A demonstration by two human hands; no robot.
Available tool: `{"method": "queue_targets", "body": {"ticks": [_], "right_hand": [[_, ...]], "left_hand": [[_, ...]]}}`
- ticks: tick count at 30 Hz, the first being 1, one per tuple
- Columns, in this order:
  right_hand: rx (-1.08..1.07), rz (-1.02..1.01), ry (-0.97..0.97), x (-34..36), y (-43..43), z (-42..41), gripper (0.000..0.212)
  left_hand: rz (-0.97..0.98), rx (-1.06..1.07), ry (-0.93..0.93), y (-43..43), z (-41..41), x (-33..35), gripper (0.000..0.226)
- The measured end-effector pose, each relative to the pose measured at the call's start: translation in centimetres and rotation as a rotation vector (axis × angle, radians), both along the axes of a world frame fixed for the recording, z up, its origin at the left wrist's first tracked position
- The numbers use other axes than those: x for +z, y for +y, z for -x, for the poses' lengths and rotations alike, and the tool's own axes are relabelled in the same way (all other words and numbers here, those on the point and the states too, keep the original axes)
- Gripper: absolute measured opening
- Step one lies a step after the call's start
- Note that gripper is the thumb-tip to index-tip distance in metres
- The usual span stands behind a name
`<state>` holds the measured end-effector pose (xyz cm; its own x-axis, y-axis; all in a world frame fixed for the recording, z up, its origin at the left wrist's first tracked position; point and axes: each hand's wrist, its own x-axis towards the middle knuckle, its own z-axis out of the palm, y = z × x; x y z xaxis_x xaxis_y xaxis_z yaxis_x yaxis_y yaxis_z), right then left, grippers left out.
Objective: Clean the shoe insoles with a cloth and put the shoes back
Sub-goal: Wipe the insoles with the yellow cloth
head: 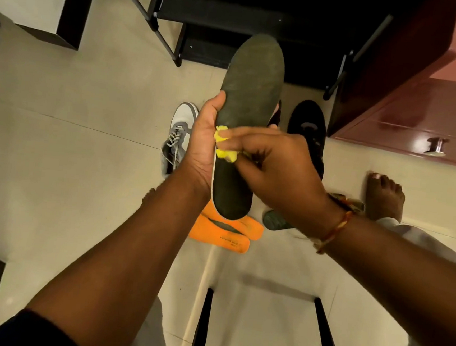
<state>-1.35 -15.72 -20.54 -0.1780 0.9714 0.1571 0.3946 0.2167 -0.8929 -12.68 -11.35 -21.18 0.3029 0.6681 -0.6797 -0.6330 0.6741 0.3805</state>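
My left hand [202,140] grips a long dark green insole [252,92] by its left edge and holds it upright in the air, toe end away from me. My right hand [274,163] pinches a bunched yellow cloth [225,146] against the middle of that insole. Below on the tiled floor lie two orange insoles [224,232], partly under the held one. A grey and white laced shoe [177,135] stands to the left and a black shoe [309,130] to the right. Another dark insole end [275,220] shows under my right wrist.
A black metal shoe rack [235,16] stands ahead. A dark red cabinet [409,106] with a metal knob is at the right. My bare foot [385,195] rests on the floor tiles at the right. Black stool legs [322,338] frame the floor close to me.
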Motion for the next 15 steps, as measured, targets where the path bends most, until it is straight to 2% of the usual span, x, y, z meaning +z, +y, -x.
{"method": "queue_targets", "body": {"ticks": [3, 5, 8, 11, 15], "right_hand": [[0.093, 0.017, 0.058, 0.5, -1.7, 0.5, 0.025], [0.169, 0.004, 0.061, 0.5, -2.8, 0.9, 0.022], [0.208, -0.116, -0.032, 0.0, -3.6, 1.3, 0.018], [0.144, -0.215, -0.149, -0.8, -2.4, 0.6, 0.017], [0.003, -0.237, -0.239, -1.4, 1.3, -1.6, 0.015]], "left_hand": [[0.001, 0.077, -0.010, 1.2, 1.5, -0.2, 0.053], [-0.019, 0.120, -0.036, 1.8, 2.5, -0.5, 0.062], [-0.018, 0.149, -0.061, 2.1, 3.0, -0.8, 0.067], [-0.008, 0.102, -0.067, 2.0, 2.7, -0.9, 0.073], [0.018, 0.025, -0.034, 0.9, 1.3, -1.1, 0.062]]}}
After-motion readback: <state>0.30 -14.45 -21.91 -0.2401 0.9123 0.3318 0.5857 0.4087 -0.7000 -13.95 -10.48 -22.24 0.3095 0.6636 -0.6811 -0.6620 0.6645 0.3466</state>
